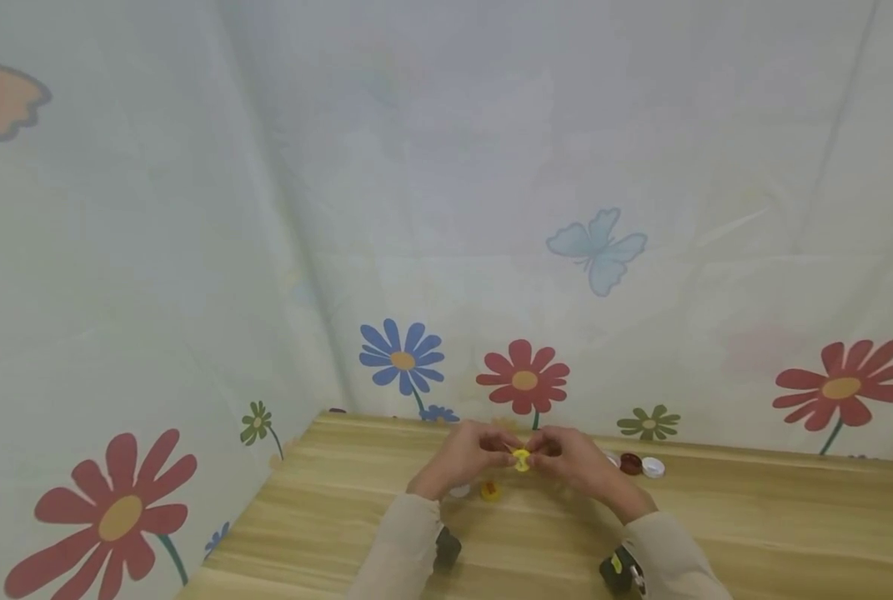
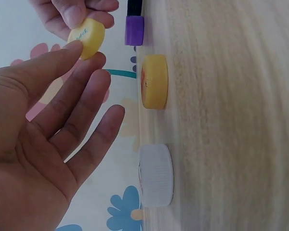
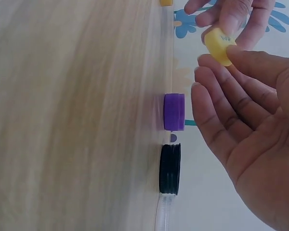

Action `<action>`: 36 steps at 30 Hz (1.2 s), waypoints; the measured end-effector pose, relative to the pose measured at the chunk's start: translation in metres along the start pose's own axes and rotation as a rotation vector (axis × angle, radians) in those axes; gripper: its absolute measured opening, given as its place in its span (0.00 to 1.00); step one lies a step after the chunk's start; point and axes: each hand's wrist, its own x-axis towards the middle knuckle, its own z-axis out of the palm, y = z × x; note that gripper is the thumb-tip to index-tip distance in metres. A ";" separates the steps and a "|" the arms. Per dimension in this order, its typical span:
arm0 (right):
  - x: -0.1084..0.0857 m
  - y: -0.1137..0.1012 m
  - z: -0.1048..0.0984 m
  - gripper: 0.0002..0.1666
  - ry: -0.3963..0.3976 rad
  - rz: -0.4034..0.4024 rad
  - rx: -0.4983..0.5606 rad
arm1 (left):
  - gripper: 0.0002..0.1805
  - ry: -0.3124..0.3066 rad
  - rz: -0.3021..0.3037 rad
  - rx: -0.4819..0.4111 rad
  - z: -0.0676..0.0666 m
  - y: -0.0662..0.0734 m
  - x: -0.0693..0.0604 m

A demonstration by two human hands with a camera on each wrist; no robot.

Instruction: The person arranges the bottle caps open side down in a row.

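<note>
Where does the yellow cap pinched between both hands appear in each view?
Head: the yellow cap is low, right of centre, between the left hand and right hand.
Left wrist: yellow cap, upper left.
Right wrist: yellow cap, upper right.
Shared landmark: the wooden table.

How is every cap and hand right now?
Held yellow cap: raised, pinched
Left hand: pinching that cap
Right hand: pinching it too
Other yellow cap: flat, printed side up
Left white cap: lying flat
Purple cap: lying flat
Dark cap: lying flat
Right white cap: lying flat
</note>
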 end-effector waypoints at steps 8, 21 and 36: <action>-0.002 0.003 0.002 0.05 -0.045 0.028 0.055 | 0.15 -0.054 -0.005 0.025 0.003 0.001 -0.001; -0.003 0.007 0.002 0.12 -0.128 0.028 0.105 | 0.10 -0.102 -0.006 0.057 0.008 0.001 -0.001; -0.002 0.009 0.005 0.11 -0.158 0.042 0.035 | 0.11 -0.143 -0.028 0.031 0.009 -0.001 -0.003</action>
